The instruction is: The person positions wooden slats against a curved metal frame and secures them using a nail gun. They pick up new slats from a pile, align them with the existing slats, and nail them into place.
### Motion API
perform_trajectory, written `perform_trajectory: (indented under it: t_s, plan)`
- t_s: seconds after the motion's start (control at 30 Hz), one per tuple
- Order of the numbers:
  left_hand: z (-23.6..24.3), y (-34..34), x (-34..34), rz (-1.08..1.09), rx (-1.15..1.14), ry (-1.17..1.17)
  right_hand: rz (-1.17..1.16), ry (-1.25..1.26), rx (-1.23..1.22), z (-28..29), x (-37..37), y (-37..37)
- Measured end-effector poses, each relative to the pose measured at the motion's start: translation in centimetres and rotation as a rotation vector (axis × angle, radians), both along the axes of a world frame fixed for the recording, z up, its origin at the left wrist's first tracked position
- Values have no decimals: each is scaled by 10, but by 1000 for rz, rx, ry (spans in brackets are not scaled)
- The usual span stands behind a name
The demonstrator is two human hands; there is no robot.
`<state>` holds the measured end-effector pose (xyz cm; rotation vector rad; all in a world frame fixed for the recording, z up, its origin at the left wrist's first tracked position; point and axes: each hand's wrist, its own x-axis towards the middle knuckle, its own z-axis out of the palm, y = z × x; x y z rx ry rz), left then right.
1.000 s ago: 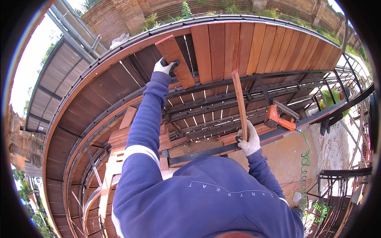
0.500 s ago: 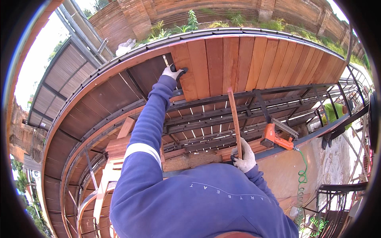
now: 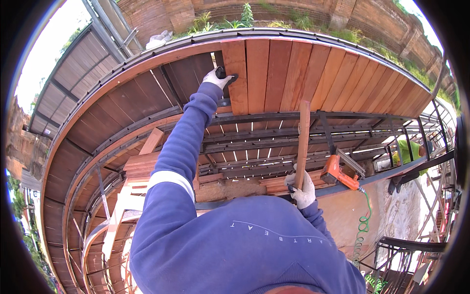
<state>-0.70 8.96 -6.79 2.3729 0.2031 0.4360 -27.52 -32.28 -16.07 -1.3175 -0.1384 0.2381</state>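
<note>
My left hand (image 3: 220, 78), in a white glove with dark fingertips, grips the left edge of the leftmost reddish wooden plank (image 3: 236, 93). Its thumb lies on the plank's face, and the other fingers are partly hidden. This plank ends a row of planks (image 3: 318, 78) laid side by side over a curved dark frame (image 3: 274, 116). My right hand (image 3: 303, 190), gloved too, is closed round the lower end of a narrow wooden slat (image 3: 303, 142). The slat stands nearly upright in the view, its top just below the row.
An orange nail gun (image 3: 339, 172) with a green coiled hose (image 3: 363, 223) rests on the frame at right. Stacked boards (image 3: 141, 164) lie at left. Another person in a bright green top (image 3: 407, 152) is at far right. A brick wall (image 3: 293, 12) stands beyond.
The slat in my right hand has swung from leaning left to nearly upright and turned to show a broader face. My left hand stays at the plank's edge. The view has shifted slightly.
</note>
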Motion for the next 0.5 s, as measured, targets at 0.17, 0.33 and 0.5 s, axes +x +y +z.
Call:
perform_trajectory:
  t_s: [0.17, 0.33, 0.5]
  plan:
    - [-39, 8, 10, -56, -164, 37, -1, -14, 132, 52, 17, 21]
    - [-10, -22, -11, -15, -226, 87, -89, -1, 78, 71, 53, 25]
    - [-21, -13, -6, -18, -249, 29, -148, -171, 70, 95, 80, 35]
